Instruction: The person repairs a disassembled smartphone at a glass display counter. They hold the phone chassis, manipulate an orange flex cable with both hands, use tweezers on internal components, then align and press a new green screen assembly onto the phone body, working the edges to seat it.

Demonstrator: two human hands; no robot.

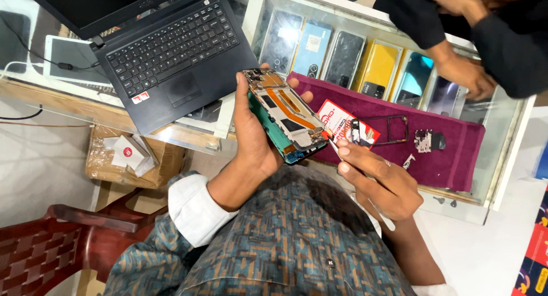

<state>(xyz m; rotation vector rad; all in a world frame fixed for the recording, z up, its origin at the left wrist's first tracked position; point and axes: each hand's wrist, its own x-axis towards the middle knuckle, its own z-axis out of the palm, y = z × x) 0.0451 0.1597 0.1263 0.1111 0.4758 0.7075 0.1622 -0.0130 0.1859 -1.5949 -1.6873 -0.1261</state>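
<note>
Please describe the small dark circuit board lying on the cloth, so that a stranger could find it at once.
Start at the glass display counter with phone boxes inside. On it lies a maroon cloth. The small dark circuit board rests near the cloth's middle, right of the thin black rectangular phone frame; unlike that hollow frame, it is a solid, chunky piece.

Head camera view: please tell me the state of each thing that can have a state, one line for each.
Opened smartphone with teal edge: back cover off, inner parts bare, tilted.
Left hand: shut around the smartphone.
Right hand: pinching thin metal tweezers, tip at the phone's lower end.
Black laptop: lid open, screen dark.
Maroon cloth mat: spread flat, small parts on it.
Black phone frame: lying apart on the mat.
</note>
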